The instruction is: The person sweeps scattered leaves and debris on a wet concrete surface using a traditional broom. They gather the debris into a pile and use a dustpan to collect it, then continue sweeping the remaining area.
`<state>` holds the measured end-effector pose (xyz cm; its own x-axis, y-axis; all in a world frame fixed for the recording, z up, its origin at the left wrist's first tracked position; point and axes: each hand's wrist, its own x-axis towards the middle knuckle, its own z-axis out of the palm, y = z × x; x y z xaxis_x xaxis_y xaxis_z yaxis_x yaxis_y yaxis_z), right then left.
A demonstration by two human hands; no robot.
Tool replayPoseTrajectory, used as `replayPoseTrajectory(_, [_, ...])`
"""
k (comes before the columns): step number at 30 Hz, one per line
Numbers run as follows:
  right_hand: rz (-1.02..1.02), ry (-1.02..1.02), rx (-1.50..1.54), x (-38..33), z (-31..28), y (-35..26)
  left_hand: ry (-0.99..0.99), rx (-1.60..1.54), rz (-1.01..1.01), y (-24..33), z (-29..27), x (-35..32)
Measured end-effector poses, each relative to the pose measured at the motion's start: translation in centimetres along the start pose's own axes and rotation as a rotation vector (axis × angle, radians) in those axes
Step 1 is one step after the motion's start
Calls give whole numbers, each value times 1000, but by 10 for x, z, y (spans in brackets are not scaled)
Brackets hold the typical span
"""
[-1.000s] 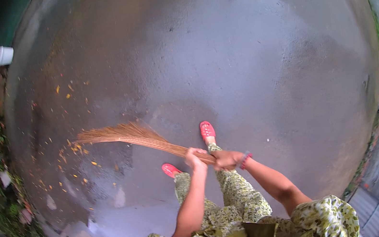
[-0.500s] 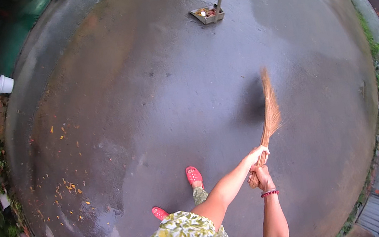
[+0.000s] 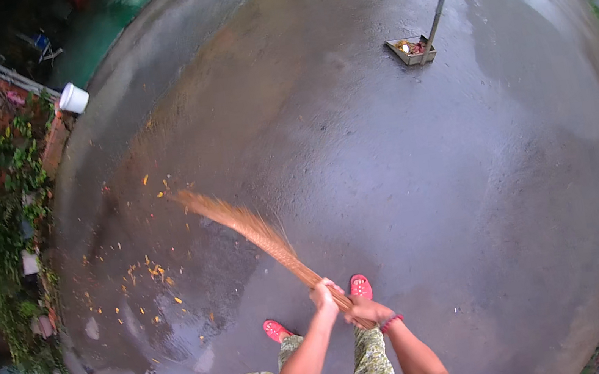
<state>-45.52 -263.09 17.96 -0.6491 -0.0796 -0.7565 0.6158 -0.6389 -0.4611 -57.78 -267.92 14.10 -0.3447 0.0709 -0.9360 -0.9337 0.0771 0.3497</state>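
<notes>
Both my hands hold a long tan broom (image 3: pixel 256 235) made of thin bristles. My left hand (image 3: pixel 325 296) is wrapped round its stem, farther along toward the bristles. My right hand (image 3: pixel 366 310), with a dark red bracelet at the wrist, grips the handle end. The broom slants up to the left, and its bristle tip is close to scattered yellow leaves (image 3: pixel 150 271) on the wet ground. Whether the tip touches the ground I cannot tell.
A dustpan (image 3: pixel 419 57) with an upright handle and some litter in it stands at the far right. To the left are a white bucket (image 3: pixel 73 98) and a planted bed (image 3: pixel 7 205). My feet wear red shoes (image 3: pixel 360 286).
The broom has swung from pointing forward on the right to pointing left, toward the leaves. Both hands moved left and lower with it. The view has shifted, so the dustpan appears farther right.
</notes>
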Motion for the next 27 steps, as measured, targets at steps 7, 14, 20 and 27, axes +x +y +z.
replayPoseTrajectory(7, [124, 583, 207, -69, 96, 38, -599, 436, -171, -65, -25, -42])
replayPoseTrajectory(14, [428, 397, -70, 44, 256, 74, -484, 133, -449, -14, -233, 20])
replayPoseTrajectory(20, [515, -219, -460, 172, 391, 83, 38, -176, -176, 113, -440, 47])
replayPoseTrajectory(27, [276, -107, -105, 146, 409, 45, 170, -73, 154, 193, -400, -2])
